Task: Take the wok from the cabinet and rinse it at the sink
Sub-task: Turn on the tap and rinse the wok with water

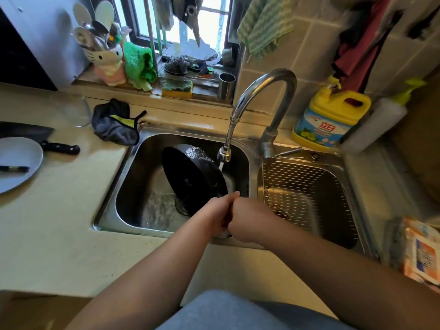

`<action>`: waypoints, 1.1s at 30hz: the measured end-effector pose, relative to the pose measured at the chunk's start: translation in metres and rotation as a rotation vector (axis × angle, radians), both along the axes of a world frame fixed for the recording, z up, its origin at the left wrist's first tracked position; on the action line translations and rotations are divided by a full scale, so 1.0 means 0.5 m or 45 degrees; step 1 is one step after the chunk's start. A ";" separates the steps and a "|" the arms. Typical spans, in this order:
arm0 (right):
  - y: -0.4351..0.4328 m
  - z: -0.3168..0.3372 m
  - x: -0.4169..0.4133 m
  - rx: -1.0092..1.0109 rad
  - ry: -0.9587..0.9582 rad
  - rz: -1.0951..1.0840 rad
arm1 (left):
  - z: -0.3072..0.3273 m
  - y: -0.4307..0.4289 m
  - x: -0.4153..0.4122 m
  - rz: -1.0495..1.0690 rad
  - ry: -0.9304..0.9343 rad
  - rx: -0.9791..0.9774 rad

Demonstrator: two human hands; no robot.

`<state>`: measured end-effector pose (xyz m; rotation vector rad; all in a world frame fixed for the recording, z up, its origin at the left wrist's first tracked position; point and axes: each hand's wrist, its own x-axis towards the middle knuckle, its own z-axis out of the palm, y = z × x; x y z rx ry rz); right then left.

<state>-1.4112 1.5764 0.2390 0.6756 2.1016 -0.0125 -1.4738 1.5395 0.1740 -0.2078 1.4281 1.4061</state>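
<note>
The black wok stands tilted on its edge inside the left basin of the steel sink, its dark underside facing me. Water runs from the curved tap's spout onto the wok's upper right rim and pools in the basin. My left hand and my right hand are both closed around the wok's handle at the near edge of the basin, side by side and touching. The handle itself is almost fully hidden between them.
A wire rack lies in the right basin. A yellow detergent bottle stands behind it. On the left counter are a grey plate, a cleaver, a dark cloth and a glass jar. A sponge sits on the sill.
</note>
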 end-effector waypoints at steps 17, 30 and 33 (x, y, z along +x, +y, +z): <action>0.079 0.139 0.006 -1.012 0.690 -1.279 | 0.019 0.024 -0.054 0.222 0.001 0.039; 0.110 0.152 0.006 -1.234 0.744 -1.895 | 0.053 0.067 -0.051 0.037 -0.155 0.003; 0.111 0.152 0.011 -1.235 0.754 -1.923 | 0.056 0.073 -0.047 0.018 -0.157 -0.004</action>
